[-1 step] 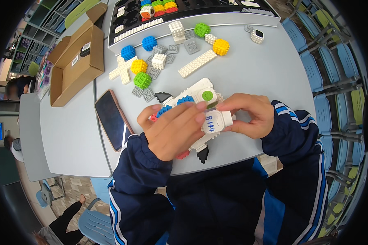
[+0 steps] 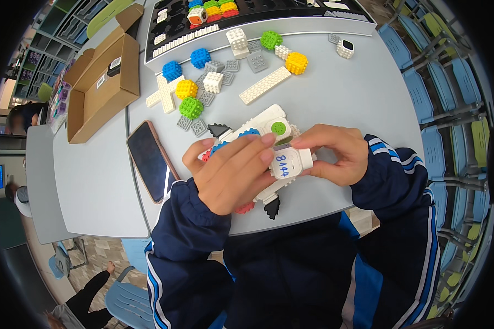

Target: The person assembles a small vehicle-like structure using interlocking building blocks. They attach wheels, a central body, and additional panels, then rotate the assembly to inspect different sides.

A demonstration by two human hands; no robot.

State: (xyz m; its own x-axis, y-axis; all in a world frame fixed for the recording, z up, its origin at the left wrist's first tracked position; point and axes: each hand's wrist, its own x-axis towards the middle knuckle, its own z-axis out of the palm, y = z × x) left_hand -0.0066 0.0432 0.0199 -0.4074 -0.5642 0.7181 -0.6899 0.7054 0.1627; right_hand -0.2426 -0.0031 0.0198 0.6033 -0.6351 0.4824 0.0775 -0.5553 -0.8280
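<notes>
Near the table's front edge lies a model built of white studded blocks (image 2: 269, 117), with blue pieces, a round green button and black toothed pieces (image 2: 272, 209) at its sides. My left hand (image 2: 230, 174) is curved over its left part, gripping it and hiding much of the middle. Its fingertips reach a white box-shaped module (image 2: 286, 162) with handwriting in blue. My right hand (image 2: 337, 156) pinches that module from the right, thumb and fingers on its end. A red piece (image 2: 245, 208) peeks out beneath my left hand.
A phone (image 2: 151, 162) lies left of my left hand. Beyond are loose blue, yellow, green and grey blocks, a white cross (image 2: 163, 94) and a long white plate (image 2: 265, 85). A parts case (image 2: 269, 27) stands at the back, an opened cardboard box (image 2: 105, 82) at the left.
</notes>
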